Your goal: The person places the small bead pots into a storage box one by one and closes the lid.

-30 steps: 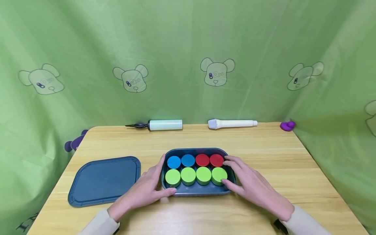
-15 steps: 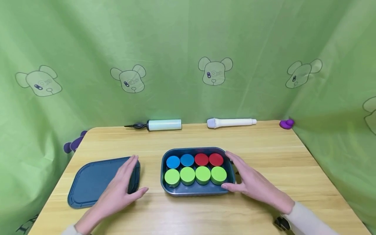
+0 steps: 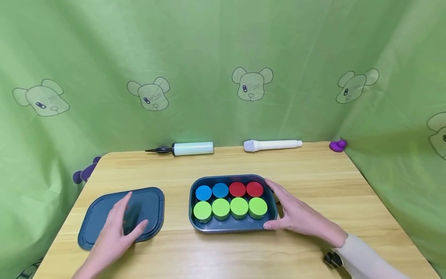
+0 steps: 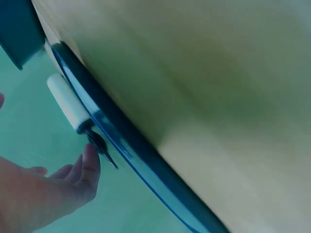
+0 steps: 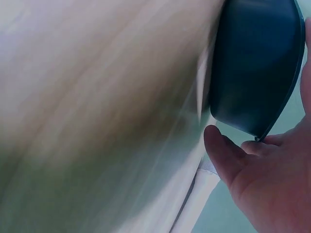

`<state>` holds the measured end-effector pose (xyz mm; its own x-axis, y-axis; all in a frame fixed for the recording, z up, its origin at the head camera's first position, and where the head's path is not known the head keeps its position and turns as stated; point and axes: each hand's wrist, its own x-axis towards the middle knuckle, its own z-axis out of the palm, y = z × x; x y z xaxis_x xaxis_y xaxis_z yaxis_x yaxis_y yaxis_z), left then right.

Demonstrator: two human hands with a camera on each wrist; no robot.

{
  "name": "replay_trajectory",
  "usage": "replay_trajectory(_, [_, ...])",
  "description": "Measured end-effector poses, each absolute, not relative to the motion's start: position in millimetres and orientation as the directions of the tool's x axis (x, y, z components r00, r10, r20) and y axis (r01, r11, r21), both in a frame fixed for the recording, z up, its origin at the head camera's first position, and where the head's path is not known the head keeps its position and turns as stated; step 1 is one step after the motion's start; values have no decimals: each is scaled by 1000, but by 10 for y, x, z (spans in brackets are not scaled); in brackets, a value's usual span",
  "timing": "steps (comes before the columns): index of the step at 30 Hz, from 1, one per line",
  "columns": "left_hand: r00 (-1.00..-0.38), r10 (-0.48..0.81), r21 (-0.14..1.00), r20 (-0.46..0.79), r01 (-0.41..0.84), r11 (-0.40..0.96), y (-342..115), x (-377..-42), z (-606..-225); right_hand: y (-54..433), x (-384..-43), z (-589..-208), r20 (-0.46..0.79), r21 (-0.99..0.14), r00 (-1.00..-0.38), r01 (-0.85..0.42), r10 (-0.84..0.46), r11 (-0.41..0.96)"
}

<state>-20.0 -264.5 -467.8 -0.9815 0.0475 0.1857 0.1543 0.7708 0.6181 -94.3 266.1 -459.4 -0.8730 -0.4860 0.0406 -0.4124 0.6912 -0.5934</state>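
In the head view, a dark blue oblong box [image 3: 233,227] holds two rows of round-lidded pieces. The back row has two blue lids [image 3: 220,190] and two red lids [image 3: 237,189]; the front row's lids are light green [image 3: 221,209]. At the box's right end is my right hand [image 3: 296,215], thumb by the near corner and fingers by the far corner, spread rather than curled. My left hand [image 3: 111,236] hovers over a dark blue flat lid [image 3: 148,207], fingers apart and holding nothing. The left wrist view shows the lid's edge [image 4: 131,141] beyond its fingers.
Along the table's back edge lie a hand pump [image 3: 193,148] with a black nozzle and a white microphone-shaped stick [image 3: 275,145]. A purple object [image 3: 338,145] sits at the back right corner. A green curtain [image 3: 209,58] surrounds the wooden table [image 3: 216,255].
My left hand has left the box's left end and moved left over the flat lid. My right hand has drawn slightly outward to the box's outer right end.
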Motion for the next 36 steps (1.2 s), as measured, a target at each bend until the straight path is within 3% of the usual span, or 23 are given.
replay_trajectory(7, [-983,-86,632,161,36,774,-2994,-111,-4756,2664,-973,-4594,-2,-639,-858,-394,-513,661])
replay_trajectory(15, [-970,-126,589,207,21,808,-3337,-85,-4869,2683,-977,-4570,-38,-674,-854,-362,-520,644])
replay_trajectory(22, [-987,-157,519,40,-113,847,-3497,-120,-4836,2688,-966,-4567,-34,-676,-854,-362,-518,642])
replay_trajectory(32, [-983,-177,472,52,-133,871,-3731,-147,-4902,2685,-932,-4581,-41,-681,-858,-350,-511,643])
replay_trajectory(36, [-986,-119,448,119,-54,893,-3843,-189,-4920,2683,-923,-4586,-28,-683,-861,-355,-508,639])
